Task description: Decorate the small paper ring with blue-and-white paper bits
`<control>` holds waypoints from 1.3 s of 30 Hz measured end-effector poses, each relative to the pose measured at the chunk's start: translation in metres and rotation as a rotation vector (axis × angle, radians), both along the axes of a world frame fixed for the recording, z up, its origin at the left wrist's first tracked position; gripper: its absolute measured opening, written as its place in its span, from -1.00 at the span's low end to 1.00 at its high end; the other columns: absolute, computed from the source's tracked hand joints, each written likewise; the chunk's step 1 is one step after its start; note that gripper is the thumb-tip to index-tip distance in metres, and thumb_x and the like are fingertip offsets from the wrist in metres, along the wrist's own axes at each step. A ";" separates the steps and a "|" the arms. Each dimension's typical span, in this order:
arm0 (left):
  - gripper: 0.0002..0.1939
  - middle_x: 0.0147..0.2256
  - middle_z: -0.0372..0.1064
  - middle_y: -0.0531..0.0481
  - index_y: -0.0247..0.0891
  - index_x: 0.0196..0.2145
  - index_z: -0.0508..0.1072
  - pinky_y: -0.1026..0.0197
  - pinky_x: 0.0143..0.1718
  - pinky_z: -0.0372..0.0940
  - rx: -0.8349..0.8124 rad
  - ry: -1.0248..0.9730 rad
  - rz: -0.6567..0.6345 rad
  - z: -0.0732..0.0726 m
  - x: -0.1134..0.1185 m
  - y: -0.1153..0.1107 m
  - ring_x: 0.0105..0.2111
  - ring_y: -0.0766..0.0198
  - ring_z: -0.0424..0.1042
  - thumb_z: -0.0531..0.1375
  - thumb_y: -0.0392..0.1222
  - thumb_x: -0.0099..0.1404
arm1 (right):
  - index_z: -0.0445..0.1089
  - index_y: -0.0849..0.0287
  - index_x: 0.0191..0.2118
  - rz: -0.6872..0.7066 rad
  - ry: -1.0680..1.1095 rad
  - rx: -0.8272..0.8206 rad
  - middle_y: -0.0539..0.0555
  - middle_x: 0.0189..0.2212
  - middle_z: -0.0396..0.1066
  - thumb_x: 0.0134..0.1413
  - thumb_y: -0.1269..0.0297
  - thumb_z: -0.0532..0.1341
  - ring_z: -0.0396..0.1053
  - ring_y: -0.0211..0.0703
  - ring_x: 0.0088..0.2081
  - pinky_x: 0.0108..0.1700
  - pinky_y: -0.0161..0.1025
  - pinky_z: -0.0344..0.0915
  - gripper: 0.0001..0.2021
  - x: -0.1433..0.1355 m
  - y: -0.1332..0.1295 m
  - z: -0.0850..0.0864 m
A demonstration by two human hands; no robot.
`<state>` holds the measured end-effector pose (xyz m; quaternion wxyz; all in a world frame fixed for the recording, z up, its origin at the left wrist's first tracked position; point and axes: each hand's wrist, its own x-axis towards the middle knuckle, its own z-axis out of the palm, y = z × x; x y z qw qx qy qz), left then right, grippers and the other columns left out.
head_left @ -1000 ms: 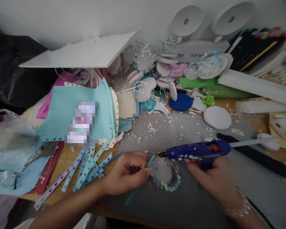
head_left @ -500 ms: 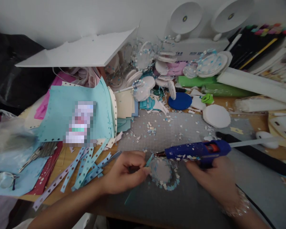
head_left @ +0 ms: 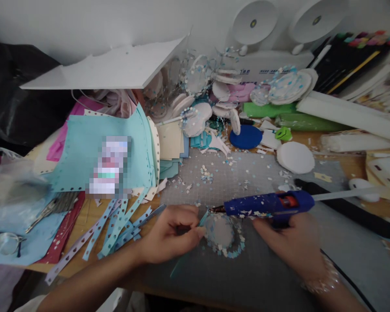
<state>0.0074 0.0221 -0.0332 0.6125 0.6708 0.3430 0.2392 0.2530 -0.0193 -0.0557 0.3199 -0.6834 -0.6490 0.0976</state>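
My left hand (head_left: 177, 234) pinches a thin teal strip (head_left: 181, 265) between thumb and fingers. The strip's upper end meets the dark nozzle of a blue glue gun (head_left: 266, 203). Wrapped round the gun's handle is my right hand (head_left: 292, 245), with a beaded bracelet (head_left: 323, 277) at the wrist. Under the nozzle, a round pale disc (head_left: 220, 232) lies on the grey mat (head_left: 263, 277), with a curved garland of small blue and white pieces (head_left: 235, 251) around its lower right side. Small pieces also cling to the gun.
A phone (head_left: 108, 167) rests on teal paper (head_left: 78, 151) at the left. Punched strips (head_left: 117, 229) lie near my left forearm. Behind are white discs (head_left: 295, 157), a blue disc (head_left: 246, 137) and a lamp (head_left: 255, 21). A black tool (head_left: 351, 208) lies right.
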 end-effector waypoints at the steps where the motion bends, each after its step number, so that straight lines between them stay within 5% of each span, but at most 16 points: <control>1: -0.56 -0.63 -0.05 0.13 -0.22 -0.69 0.03 0.23 -0.52 -0.04 0.003 -0.001 0.000 0.000 0.000 0.000 -0.56 0.36 0.05 0.09 -0.21 0.30 | 0.20 0.05 -0.72 -0.005 -0.004 -0.003 -0.03 -0.82 0.23 -0.11 0.19 0.20 0.22 -0.14 -0.73 -0.62 -0.19 0.14 -0.72 0.000 0.001 0.002; 7: -0.56 -0.63 -0.04 0.12 -0.22 -0.69 0.05 0.23 -0.53 -0.03 0.009 -0.004 0.003 0.000 0.001 0.000 -0.57 0.37 0.04 0.09 -0.21 0.30 | 0.24 0.04 -0.70 0.024 -0.025 -0.032 -0.01 -0.82 0.27 -0.11 0.19 0.18 0.26 -0.11 -0.73 -0.62 -0.18 0.19 -0.76 0.000 0.004 0.007; 14: -0.56 -0.62 -0.04 0.13 -0.24 -0.68 0.06 0.27 -0.54 -0.04 0.016 -0.046 0.000 -0.003 -0.002 -0.002 -0.57 0.39 0.04 0.10 -0.23 0.30 | 0.34 0.09 -0.38 0.115 -0.174 0.234 0.06 -0.55 0.49 -0.02 0.18 0.25 0.43 -0.04 -0.59 -0.55 -0.18 0.30 -0.88 0.005 0.004 -0.001; 21: -0.56 -0.61 0.01 0.12 -0.26 -0.69 0.13 0.28 -0.53 -0.04 -0.003 -0.060 0.034 -0.007 -0.001 0.001 -0.57 0.39 0.05 0.10 -0.18 0.32 | 0.35 0.12 -0.45 -0.138 -0.222 0.236 0.06 -0.67 0.37 0.00 -0.01 0.24 0.37 0.02 -0.61 -0.54 -0.15 0.24 -0.71 0.016 0.013 -0.001; 26: -0.55 -0.61 0.05 0.11 -0.29 -0.67 0.26 0.28 -0.50 0.00 0.028 -0.038 0.083 -0.011 -0.003 0.004 -0.56 0.38 0.11 0.10 -0.09 0.35 | 0.41 0.20 -0.33 -0.342 -0.246 0.229 0.18 -0.52 0.42 0.04 -0.02 0.20 0.43 0.08 -0.47 -0.45 -0.14 0.24 -0.67 0.046 0.013 0.009; 33: -0.52 -0.63 0.04 0.11 -0.30 -0.69 0.31 0.29 -0.50 0.02 0.074 -0.023 0.136 -0.008 -0.002 0.005 -0.56 0.37 0.12 0.12 -0.03 0.33 | 0.28 0.05 -0.37 -0.496 -0.332 -0.064 0.14 -0.58 0.32 0.00 0.01 0.18 0.40 0.20 -0.46 -0.48 -0.08 0.19 -0.77 0.080 -0.014 0.001; 36: -0.53 -0.63 0.09 0.10 -0.31 -0.67 0.35 0.29 -0.49 0.04 0.062 -0.026 0.131 -0.009 0.000 0.004 -0.56 0.37 0.15 0.13 -0.03 0.33 | 0.19 0.02 -0.42 -0.428 -0.311 -0.227 0.14 -0.56 0.31 0.02 0.01 0.16 0.41 0.20 -0.44 -0.45 -0.06 0.23 -0.78 0.080 -0.020 -0.003; 39: -0.55 -0.62 0.14 0.08 -0.31 -0.66 0.40 0.29 -0.47 0.07 0.054 -0.032 0.145 -0.010 0.000 0.003 -0.54 0.36 0.18 0.14 -0.04 0.32 | 0.18 0.03 -0.40 -0.344 -0.338 -0.159 0.18 -0.48 0.34 0.05 -0.03 0.12 0.41 0.24 -0.34 -0.38 -0.01 0.28 -0.75 0.078 -0.021 -0.002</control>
